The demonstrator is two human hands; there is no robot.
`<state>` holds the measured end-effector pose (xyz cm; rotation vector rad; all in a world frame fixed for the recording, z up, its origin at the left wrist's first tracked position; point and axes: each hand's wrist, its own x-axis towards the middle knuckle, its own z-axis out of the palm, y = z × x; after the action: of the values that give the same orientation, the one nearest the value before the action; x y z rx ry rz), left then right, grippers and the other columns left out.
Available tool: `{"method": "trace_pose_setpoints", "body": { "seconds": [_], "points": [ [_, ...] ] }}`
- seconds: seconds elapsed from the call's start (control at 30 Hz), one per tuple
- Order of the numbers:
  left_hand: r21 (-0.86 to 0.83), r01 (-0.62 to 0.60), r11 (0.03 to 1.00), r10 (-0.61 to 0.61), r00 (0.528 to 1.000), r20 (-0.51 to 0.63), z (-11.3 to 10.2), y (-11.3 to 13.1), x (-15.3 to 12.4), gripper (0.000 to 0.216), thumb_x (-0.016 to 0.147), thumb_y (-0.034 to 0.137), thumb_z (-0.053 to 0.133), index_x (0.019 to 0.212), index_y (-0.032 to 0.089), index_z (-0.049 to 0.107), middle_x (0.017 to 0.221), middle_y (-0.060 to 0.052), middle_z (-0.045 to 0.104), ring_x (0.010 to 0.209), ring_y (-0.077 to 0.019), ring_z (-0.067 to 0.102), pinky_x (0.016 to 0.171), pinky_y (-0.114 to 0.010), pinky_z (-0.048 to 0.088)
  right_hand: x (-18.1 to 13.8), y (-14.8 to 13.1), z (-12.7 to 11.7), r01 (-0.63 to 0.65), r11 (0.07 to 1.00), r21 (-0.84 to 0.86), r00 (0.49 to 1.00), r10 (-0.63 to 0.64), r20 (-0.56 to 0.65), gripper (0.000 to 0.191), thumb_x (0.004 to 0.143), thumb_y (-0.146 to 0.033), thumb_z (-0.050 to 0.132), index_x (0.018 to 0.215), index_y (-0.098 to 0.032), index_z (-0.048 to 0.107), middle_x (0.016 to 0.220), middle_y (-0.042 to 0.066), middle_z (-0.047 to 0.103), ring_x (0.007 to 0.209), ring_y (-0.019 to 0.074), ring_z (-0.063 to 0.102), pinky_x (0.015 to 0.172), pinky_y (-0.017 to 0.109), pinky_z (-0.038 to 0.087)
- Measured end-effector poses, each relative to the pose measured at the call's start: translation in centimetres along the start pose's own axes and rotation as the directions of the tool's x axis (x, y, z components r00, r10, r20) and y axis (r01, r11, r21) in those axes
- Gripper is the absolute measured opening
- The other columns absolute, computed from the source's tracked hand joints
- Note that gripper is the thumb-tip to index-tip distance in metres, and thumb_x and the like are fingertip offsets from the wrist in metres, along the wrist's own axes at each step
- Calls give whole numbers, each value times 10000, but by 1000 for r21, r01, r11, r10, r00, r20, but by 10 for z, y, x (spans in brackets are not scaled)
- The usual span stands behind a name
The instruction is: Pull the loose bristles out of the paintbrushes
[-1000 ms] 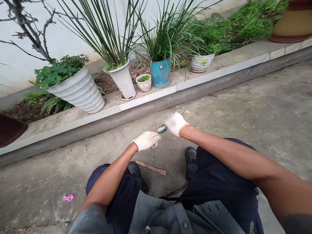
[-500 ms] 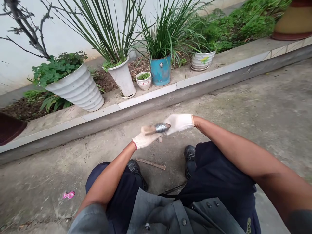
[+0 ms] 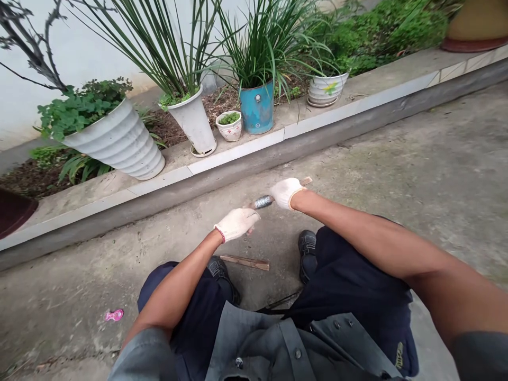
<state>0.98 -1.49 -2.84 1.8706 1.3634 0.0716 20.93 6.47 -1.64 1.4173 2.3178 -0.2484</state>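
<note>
Both my hands wear white knit gloves and are held out in front of me, above the concrete ground. A wooden stick (image 3: pixel 306 181) with silvery wire (image 3: pixel 263 202) wound round its middle runs between them, tilted up to the right. My right hand (image 3: pixel 286 193) is closed round the stick on the right of the winding, and the stick's end pokes out beyond it. My left hand (image 3: pixel 237 223) is closed at the stick's left end, just left of the wire; the fingers partly hide that end. On the ground between my shoes lies another wooden strip (image 3: pixel 246 262).
A low tiled ledge (image 3: pixel 238 153) crosses ahead, bearing a ribbed white pot (image 3: pixel 123 140), a tall white pot (image 3: pixel 194 121), a small pot (image 3: pixel 230 128), a blue pot (image 3: pixel 257 111) and a white bowl planter (image 3: pixel 327 90). A pink wrapper (image 3: pixel 115 315) lies at left.
My right hand has shifted and now wraps the stick, with its end showing on the right. The stick's left end, which showed above my left hand, is now mostly covered.
</note>
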Motion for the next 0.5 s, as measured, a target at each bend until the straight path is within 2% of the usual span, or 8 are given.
{"method": "trace_pose_setpoints", "body": {
  "seconds": [0.13,0.23,0.3,0.37,0.4,0.43,0.5],
  "points": [
    [217,-52,975,68,995,-68,-6,-1,1,357,989,377,439,851,209,722,712,-7,694,672,-173,628,653,-274,410,-6,-10,8,188,978,-95,977,-176,123,365,766,-131,675,1108,-85,794,1105,243,754,1049,337,714,832,384,505],
    [170,-46,984,63,994,-94,-11,-1,-1,339,981,401,473,929,217,754,722,6,699,702,-174,633,670,-267,421,-12,-6,10,345,937,-52,924,-329,196,305,697,-142,700,982,-156,806,967,141,774,875,258,705,748,329,474],
    [65,-40,997,45,996,-80,-15,0,-3,332,966,439,517,957,212,759,701,18,690,702,-170,635,674,-260,435,-17,2,7,473,879,62,852,-474,220,236,697,-180,692,912,-184,788,827,56,742,743,191,647,690,292,431],
    [-59,-56,997,52,997,-60,-17,0,-5,348,950,475,561,928,186,753,725,8,701,712,-166,641,679,-255,453,-23,11,0,538,814,220,802,-575,164,170,719,-256,699,861,-186,760,719,-7,676,666,144,573,649,266,388],
    [-126,-75,989,69,996,-50,-18,0,-6,365,952,487,567,928,169,746,754,-6,714,723,-167,649,684,-255,464,-26,15,-4,544,783,303,797,-595,105,173,735,-301,703,854,-183,747,699,-24,651,653,130,548,637,255,372],
    [-196,-96,976,89,995,-46,-18,1,-6,387,962,494,557,947,153,738,781,-24,725,732,-169,659,693,-258,477,-29,18,-8,533,756,380,807,-589,39,197,752,-344,704,857,-181,737,699,-34,640,651,120,534,627,246,361],
    [-328,-132,936,124,991,-45,-14,1,-6,435,1000,502,496,1016,127,715,804,-57,735,737,-175,680,718,-273,503,-31,20,-16,479,726,494,858,-507,-88,261,784,-418,695,884,-179,724,729,-32,649,657,113,533,612,233,352]
  ]
}}
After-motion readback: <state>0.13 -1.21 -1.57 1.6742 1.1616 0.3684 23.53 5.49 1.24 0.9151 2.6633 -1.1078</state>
